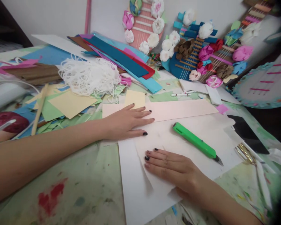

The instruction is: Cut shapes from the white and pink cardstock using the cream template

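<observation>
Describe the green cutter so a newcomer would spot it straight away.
Start at the big white paper sheet under both hands. Just beyond the right hand lies a bright green plastic utility knife, slanted, blade tip toward the gold-handled scissors. Nothing else there is a solid green bar.

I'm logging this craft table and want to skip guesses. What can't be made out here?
- Head view: the scissors are blurred near the right edge, their blades not traceable.
- The white paper runs under the right hand; what lies beneath is hidden.
- The pink sheet is partly covered by the left hand.
</observation>
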### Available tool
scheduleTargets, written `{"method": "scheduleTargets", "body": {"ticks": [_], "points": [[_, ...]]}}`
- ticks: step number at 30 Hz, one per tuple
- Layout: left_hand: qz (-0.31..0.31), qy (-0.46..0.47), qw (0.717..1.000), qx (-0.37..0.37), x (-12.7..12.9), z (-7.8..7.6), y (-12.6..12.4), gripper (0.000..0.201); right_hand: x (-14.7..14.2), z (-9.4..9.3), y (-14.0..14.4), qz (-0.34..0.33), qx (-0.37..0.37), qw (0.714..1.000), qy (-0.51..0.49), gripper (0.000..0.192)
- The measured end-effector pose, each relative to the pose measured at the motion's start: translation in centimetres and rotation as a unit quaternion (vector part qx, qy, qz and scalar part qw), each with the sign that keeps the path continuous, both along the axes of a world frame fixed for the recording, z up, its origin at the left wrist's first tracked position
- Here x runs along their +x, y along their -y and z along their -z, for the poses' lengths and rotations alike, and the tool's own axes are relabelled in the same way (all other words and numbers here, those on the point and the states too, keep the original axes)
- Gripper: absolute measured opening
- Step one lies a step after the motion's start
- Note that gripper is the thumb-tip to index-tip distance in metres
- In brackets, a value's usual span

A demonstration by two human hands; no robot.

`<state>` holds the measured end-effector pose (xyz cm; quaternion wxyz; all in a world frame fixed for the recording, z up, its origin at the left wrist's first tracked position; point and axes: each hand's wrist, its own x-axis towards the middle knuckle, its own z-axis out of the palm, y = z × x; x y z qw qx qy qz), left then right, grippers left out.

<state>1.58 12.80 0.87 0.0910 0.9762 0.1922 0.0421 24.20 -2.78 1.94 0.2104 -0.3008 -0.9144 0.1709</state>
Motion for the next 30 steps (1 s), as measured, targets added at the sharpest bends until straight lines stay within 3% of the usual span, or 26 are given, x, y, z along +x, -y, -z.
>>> {"method": "scheduleTargets", "body": {"ticks": [12, 23, 30], "points": [[0.005, -0.008, 1.0, -0.011, 0.1, -0.1, -0.2, 0.053, 0.4, -0.6, -0.6, -0.027, -0.036, 0.999, -0.002, 0.045], [-0.002, 0.008, 1.0, -0.007, 0.0, 0.4, -0.2, 0.052, -0.2, -0.7, -0.2, -0.001, 0.049, 0.999, 0.012, 0.035], [-0.019, 0.029, 0.999, 0.0, 0.1, 0.2, 0.4, 0.053, -1.6, -3.6, -0.8, 0.029, 0.078, 0.995, -0.047, 0.034]]}}
